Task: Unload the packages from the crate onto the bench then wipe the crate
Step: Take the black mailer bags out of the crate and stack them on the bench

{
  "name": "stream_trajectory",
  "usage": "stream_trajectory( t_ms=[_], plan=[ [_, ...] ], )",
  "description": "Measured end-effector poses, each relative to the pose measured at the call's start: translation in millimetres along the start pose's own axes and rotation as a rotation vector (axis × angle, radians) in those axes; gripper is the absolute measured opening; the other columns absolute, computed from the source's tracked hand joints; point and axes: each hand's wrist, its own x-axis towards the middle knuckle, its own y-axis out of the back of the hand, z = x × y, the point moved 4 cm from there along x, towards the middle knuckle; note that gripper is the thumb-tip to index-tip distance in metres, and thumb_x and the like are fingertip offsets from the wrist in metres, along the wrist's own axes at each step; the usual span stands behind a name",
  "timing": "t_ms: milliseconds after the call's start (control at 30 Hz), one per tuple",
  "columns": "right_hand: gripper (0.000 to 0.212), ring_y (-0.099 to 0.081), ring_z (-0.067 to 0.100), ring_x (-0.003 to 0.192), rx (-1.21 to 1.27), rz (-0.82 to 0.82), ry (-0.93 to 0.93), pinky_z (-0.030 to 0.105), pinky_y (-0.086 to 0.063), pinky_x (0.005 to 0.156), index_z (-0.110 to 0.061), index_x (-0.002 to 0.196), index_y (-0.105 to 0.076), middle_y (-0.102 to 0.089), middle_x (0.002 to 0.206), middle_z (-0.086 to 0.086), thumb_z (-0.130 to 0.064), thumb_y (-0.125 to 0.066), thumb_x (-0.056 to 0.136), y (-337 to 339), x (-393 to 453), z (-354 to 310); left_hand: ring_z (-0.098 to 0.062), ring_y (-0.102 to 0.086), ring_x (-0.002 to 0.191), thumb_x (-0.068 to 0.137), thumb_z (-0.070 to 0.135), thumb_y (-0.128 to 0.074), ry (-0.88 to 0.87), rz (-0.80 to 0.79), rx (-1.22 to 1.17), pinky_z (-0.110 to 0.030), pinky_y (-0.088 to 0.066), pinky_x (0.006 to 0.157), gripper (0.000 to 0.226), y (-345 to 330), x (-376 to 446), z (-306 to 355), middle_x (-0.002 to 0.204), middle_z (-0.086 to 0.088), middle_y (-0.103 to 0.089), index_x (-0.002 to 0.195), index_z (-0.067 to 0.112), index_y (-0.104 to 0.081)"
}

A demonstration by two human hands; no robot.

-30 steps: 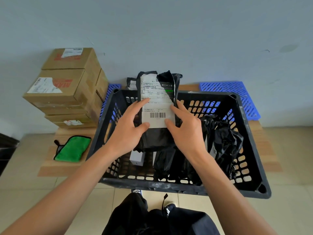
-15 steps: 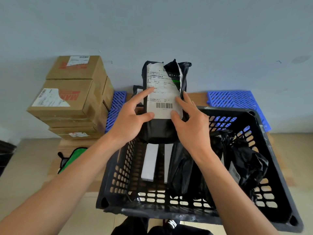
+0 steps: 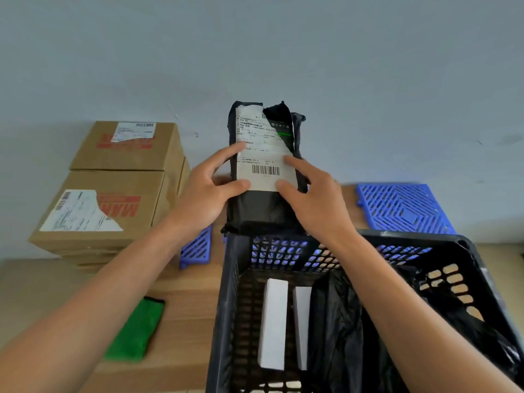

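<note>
I hold a black plastic package (image 3: 262, 207) with a white shipping label upright between both hands, above and beyond the far rim of the black crate (image 3: 226, 293). My left hand (image 3: 202, 195) grips its left edge, thumb on the label. My right hand (image 3: 314, 201) grips its right edge the same way. Inside the crate lie two white boxes (image 3: 273, 321) and several black bagged packages (image 3: 337, 336). The wooden bench (image 3: 187, 307) runs under the crate. A green cloth (image 3: 136, 330) lies on the bench to the left.
Stacked cardboard boxes (image 3: 110, 194) with labels stand at the back left against the wall. A blue plastic grid panel (image 3: 402, 208) lies at the back right, and another blue panel (image 3: 197, 248) shows between the boxes and the crate.
Both hands have lifted the labelled black package out of the crate and carried it up and away over the far rim. The view has shifted closer over the crate.
</note>
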Motion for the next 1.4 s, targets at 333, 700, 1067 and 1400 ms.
stream_trajectory(
  t_ms=[333,700,1067,1400],
  plan=[
    [0.046,-0.063,-0.001,0.076,-0.256,-0.164,-0.017,-0.003,-0.038,0.057,-0.030,0.137,-0.062,-0.067,0.104,-0.007,-0.022,-0.061,0.092,-18,105,35,0.016,-0.063,0.099,0.094,0.002,-0.065,0.004,-0.015,0.153,-0.009,-0.053,0.076,0.060,14,100,-41,0.135,0.013,-0.056,0.145,0.031,-0.052],
    [0.061,-0.059,0.013,0.099,-0.564,-0.652,-0.149,0.028,-0.040,0.091,-0.035,0.151,-0.043,-0.054,0.143,0.003,-0.037,-0.061,0.093,-69,168,121,-0.013,-0.041,0.142,0.099,0.000,-0.054,0.248,-0.128,0.270,-0.025,-0.034,0.116,0.063,3,164,-174,0.159,0.006,-0.038,0.155,0.027,-0.039],
    [0.079,-0.021,0.024,0.153,-0.739,-0.987,-0.160,0.035,-0.023,0.114,-0.034,0.161,-0.014,-0.007,0.170,-0.003,-0.041,-0.059,0.097,-110,179,176,-0.007,-0.035,0.140,0.096,0.012,-0.066,0.361,-0.221,0.442,-0.007,-0.034,0.092,0.081,5,175,-252,0.164,0.011,-0.028,0.158,0.042,-0.025],
    [0.069,-0.024,0.027,0.151,-0.955,-1.124,0.022,0.037,-0.038,0.114,-0.028,0.161,-0.018,0.014,0.168,-0.007,-0.010,-0.043,0.099,-135,172,194,-0.025,-0.035,0.145,0.102,0.024,-0.058,0.272,-0.216,0.806,-0.037,-0.032,0.117,0.065,1,168,-266,0.160,-0.003,-0.034,0.160,0.028,-0.028]
  ],
)
